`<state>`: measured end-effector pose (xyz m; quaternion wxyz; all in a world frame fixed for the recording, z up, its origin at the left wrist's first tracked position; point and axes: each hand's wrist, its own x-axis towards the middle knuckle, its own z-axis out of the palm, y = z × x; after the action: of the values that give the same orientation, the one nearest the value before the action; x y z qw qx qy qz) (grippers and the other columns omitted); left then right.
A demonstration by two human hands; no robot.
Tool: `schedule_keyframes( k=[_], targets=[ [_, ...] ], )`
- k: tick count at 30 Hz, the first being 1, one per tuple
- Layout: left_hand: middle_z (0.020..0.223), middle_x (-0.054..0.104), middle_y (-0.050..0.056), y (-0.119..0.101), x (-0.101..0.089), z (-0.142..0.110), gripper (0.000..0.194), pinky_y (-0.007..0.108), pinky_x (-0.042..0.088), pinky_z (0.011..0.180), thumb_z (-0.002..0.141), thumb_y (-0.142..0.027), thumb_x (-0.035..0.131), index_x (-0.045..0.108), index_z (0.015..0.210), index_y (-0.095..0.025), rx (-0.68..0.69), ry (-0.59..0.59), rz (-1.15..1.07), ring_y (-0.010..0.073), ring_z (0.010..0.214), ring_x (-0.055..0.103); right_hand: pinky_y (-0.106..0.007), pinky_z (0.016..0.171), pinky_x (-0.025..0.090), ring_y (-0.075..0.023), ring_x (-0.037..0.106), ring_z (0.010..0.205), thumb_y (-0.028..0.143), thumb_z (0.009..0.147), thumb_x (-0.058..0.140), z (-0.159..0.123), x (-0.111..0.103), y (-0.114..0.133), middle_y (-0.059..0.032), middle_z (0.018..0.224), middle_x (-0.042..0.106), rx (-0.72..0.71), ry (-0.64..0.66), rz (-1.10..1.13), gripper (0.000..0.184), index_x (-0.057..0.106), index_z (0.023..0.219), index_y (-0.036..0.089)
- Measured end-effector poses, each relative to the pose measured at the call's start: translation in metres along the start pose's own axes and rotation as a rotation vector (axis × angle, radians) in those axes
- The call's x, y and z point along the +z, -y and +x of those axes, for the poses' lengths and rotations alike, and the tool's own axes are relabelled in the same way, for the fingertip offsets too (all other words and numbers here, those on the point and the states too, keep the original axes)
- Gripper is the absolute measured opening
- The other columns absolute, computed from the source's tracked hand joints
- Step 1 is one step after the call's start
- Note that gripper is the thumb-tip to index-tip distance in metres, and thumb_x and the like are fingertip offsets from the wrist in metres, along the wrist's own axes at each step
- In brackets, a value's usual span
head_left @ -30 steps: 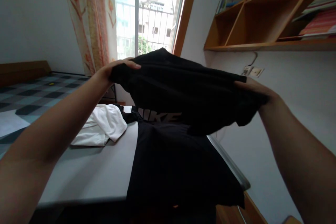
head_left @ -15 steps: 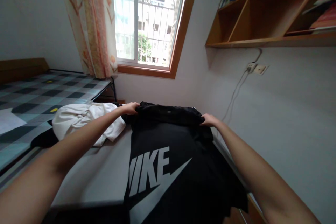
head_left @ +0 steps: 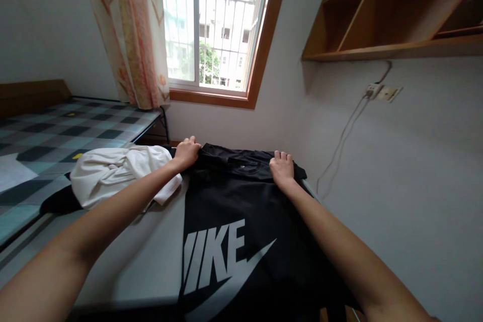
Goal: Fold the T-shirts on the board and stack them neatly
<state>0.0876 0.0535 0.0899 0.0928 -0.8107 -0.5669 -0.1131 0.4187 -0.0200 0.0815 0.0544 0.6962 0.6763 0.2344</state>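
A black T-shirt (head_left: pixel 241 201) with large grey lettering and a swoosh lies spread over a light-coloured table (head_left: pixel 143 256). Its far edge is bunched up, and a small label shows near the collar. My left hand (head_left: pixel 187 153) is closed on the shirt's far left part, fingers curled over the cloth. Further right, my right hand (head_left: pixel 282 167) grips the same bunched strip with bent fingers, its thumb side hidden. Beside my left forearm rests a crumpled white cloth (head_left: pixel 113 168), with something black partly under it.
To the left stands a bed (head_left: pixel 101 121) with a checked cover and a sheet of paper (head_left: pixel 15 171). A curtain (head_left: pixel 139 35) hangs by the barred window (head_left: pixel 222 35). Wooden shelves (head_left: pixel 377 50) and a wall socket (head_left: pixel 385 92) with cables (head_left: pixel 341 138) are on the right.
My right hand has moved left and inward along the shirt's far edge, from its outer right part. The far edge now lies lower and flatter. My left hand stays near its place.
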Motion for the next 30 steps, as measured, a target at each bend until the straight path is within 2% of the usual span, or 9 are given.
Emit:
schedule_keyframes(
  k=[4,9,12,16,19,22,24,27,30],
  targets=[
    [0.120,0.054,0.014,-0.017,-0.001,-0.011,0.033,0.033,0.049,0.080,0.092,-0.014,0.038,0.067,0.107,-0.019,0.073,0.001,0.077,0.0236,0.099,0.062,-0.043,0.094,0.038,-0.0318,0.051,0.119,0.010,0.091,0.037,0.005,0.003,0.011,-0.0190,0.130,0.057,-0.060,0.235,0.043,0.041,0.073,0.109,0.018],
    [0.125,0.052,0.019,-0.051,0.000,-0.024,0.035,0.036,0.051,0.074,0.090,-0.008,0.036,0.067,0.105,-0.013,0.147,0.062,0.136,0.0257,0.091,0.067,-0.039,0.083,0.048,-0.0286,0.064,0.107,0.005,0.089,0.037,0.009,0.018,-0.011,-0.0216,0.118,0.065,0.091,0.422,0.081,0.042,0.071,0.112,0.012],
    [0.124,0.054,0.020,-0.066,0.003,-0.029,0.034,0.035,0.052,0.072,0.090,-0.008,0.037,0.069,0.099,-0.011,0.166,0.111,0.127,0.0271,0.090,0.068,-0.041,0.082,0.051,-0.0302,0.065,0.106,0.003,0.088,0.037,0.007,0.024,-0.025,-0.0233,0.115,0.067,0.205,0.475,0.103,0.041,0.071,0.112,0.009],
    [0.115,0.059,0.018,-0.074,0.011,-0.029,0.030,0.036,0.052,0.073,0.089,-0.014,0.044,0.065,0.110,-0.013,0.145,0.196,0.037,0.0291,0.093,0.068,-0.047,0.090,0.048,-0.0337,0.058,0.119,0.006,0.090,0.038,0.009,0.028,-0.025,-0.0297,0.128,0.058,0.302,0.438,0.167,0.042,0.062,0.124,0.005],
    [0.113,0.061,0.016,-0.069,0.017,-0.024,0.031,0.038,0.052,0.078,0.087,-0.021,0.049,0.061,0.116,-0.015,0.104,0.268,-0.028,0.0303,0.098,0.067,-0.045,0.094,0.047,-0.0325,0.057,0.121,0.013,0.089,0.048,0.014,0.034,-0.020,-0.0271,0.129,0.058,0.307,0.447,0.290,0.044,0.056,0.132,0.009],
    [0.119,0.059,0.016,-0.055,0.024,-0.019,0.032,0.039,0.052,0.080,0.087,-0.028,0.051,0.061,0.115,-0.016,0.030,0.228,-0.058,0.0307,0.098,0.066,-0.041,0.087,0.051,-0.0304,0.067,0.103,0.020,0.084,0.060,0.016,0.043,-0.021,-0.0194,0.105,0.071,0.342,0.529,0.446,0.032,0.065,0.115,0.013],
    [0.121,0.059,0.014,-0.042,0.028,-0.016,0.031,0.038,0.052,0.082,0.086,-0.031,0.051,0.064,0.111,-0.018,-0.031,0.177,-0.105,0.0298,0.099,0.066,-0.039,0.082,0.053,-0.0273,0.071,0.089,0.021,0.083,0.061,0.014,0.048,-0.025,-0.0143,0.088,0.073,0.389,0.538,0.550,0.024,0.066,0.107,0.015],
    [0.115,0.063,0.011,-0.024,0.034,-0.011,0.024,0.037,0.051,0.085,0.084,-0.029,0.052,0.069,0.100,-0.020,-0.083,0.089,-0.271,0.0285,0.102,0.065,-0.031,0.072,0.055,-0.0192,0.071,0.071,0.020,0.089,0.053,0.008,0.052,-0.030,-0.0081,0.080,0.072,0.480,0.457,0.719,0.027,0.056,0.115,0.016],
    [0.094,0.068,0.009,-0.017,0.033,-0.006,0.018,0.034,0.053,0.080,0.080,-0.024,0.054,0.068,0.090,-0.018,-0.163,-0.041,-0.589,0.0252,0.093,0.066,-0.021,0.063,0.054,-0.0110,0.069,0.070,0.020,0.098,0.030,0.004,0.047,-0.033,-0.0068,0.095,0.069,0.597,0.262,0.905,0.032,0.036,0.129,0.019]
  ],
)
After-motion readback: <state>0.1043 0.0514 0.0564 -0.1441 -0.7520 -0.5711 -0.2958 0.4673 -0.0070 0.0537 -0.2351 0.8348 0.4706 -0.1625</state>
